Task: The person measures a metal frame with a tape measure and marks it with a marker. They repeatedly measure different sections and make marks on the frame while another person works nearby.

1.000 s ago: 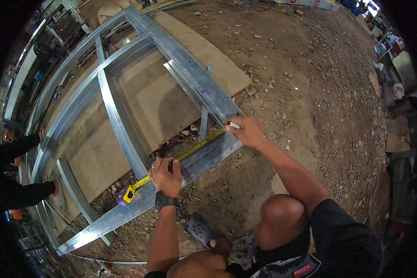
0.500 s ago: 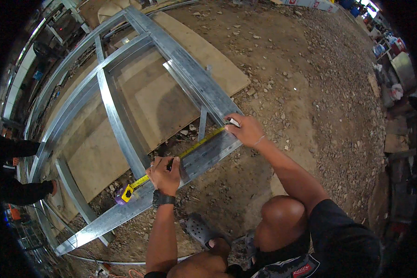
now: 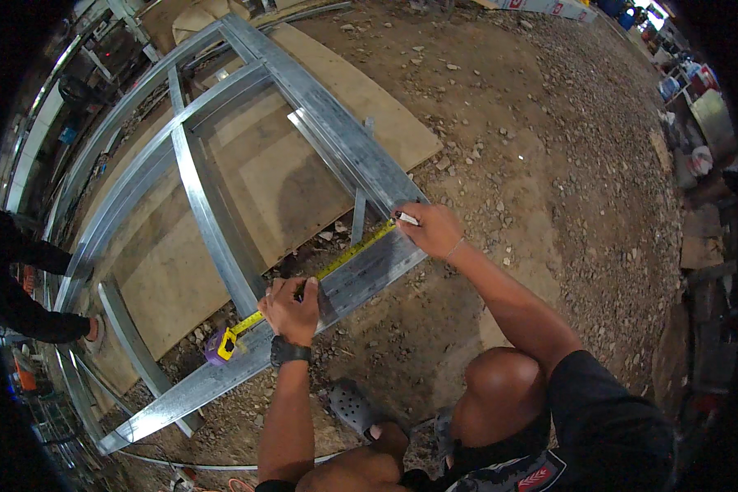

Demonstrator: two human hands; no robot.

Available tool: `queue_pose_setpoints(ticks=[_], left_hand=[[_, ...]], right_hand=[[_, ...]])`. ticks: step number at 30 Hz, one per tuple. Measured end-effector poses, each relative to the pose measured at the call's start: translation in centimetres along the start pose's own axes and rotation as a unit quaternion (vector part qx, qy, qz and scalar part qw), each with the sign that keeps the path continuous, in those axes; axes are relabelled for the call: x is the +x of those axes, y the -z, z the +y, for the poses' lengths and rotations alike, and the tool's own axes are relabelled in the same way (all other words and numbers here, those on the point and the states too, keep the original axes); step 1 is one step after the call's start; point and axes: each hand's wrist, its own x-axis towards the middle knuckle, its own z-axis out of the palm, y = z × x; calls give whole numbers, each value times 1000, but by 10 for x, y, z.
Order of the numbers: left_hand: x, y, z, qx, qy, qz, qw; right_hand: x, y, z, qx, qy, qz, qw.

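Observation:
A galvanized steel frame (image 3: 197, 176) of channel beams lies on the ground. Along its near beam (image 3: 369, 271) stretches the yellow blade of a tape measure (image 3: 225, 343), whose purple and yellow case rests at the left end. My left hand (image 3: 291, 310), wearing a dark watch, pinches the blade midway along the beam; something dark shows between its fingers, too shaded to name. At the frame's right corner, my right hand (image 3: 436, 230) grips a white marker (image 3: 407, 219) with a dark tip, close above the blade's far end.
Plywood sheets (image 3: 410, 131) lie beneath the frame. Another person's dark-trousered legs (image 3: 37, 287) stand at the left. Gravelly dirt (image 3: 582, 205) spreads to the right, with clutter along that edge. A loose curved channel (image 3: 135, 340) rests near the left, and a pale cable (image 3: 221, 466) runs below.
My right hand has shifted slightly left and turned, showing more of the marker. The other person's lower foot has moved a little. My left hand and the tape case stay in place.

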Motion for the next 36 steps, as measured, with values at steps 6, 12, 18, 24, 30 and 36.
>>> queue_pose_setpoints(ticks=[6, 12, 18, 24, 30, 36], left_hand=[[3, -4, -9, -31, -27, 2, 999], [3, 3, -3, -17, -15, -20, 1000], [6, 7, 2, -47, 25, -66, 996], [0, -2, -4, -18, -6, 28, 999], [2, -6, -6, 15, -23, 48, 998], [4, -4, 0, 9, -11, 10, 1000]], right_hand=[[-5, 1, 13, 138, -29, -10, 990], [2, 19, 14, 358, -187, -45, 913], [6, 34, 15, 542, -274, 12, 794], [5, 34, 18, 513, -273, 14, 813], [4, 30, 17, 520, -264, 24, 812], [2, 30, 11, 507, -265, 35, 820]])
